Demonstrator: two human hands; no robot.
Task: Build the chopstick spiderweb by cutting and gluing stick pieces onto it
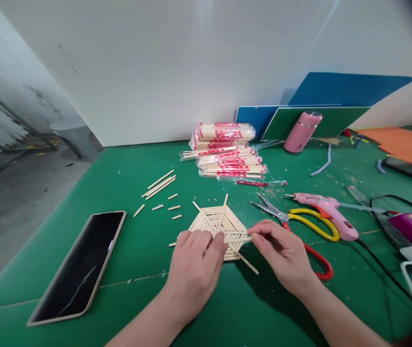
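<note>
A hexagon-like web of wooden chopsticks (208, 219) lies on the green table, with rows of sticks between crossing spokes that stick out past its edge. Over its near left part my left hand (197, 262) rests with curled fingers, gripping the web and covering some of it. My right hand (285, 253) pinches the right end of a chopstick piece (238, 240) at the web's right side. That piece reaches across to my left thumb and fingertips. Just beyond my right hand lie scissors (285, 215) with one yellow and one red handle, blades apart.
Loose chopsticks (159, 187) and short cut pieces (174, 208) lie left of the web. A phone (79, 267) is at left. Wrapped chopstick packs (227, 154), a pink bottle (303, 132) and coloured boards (318, 123) stand behind. A corded pink glue gun (331, 212) lies right.
</note>
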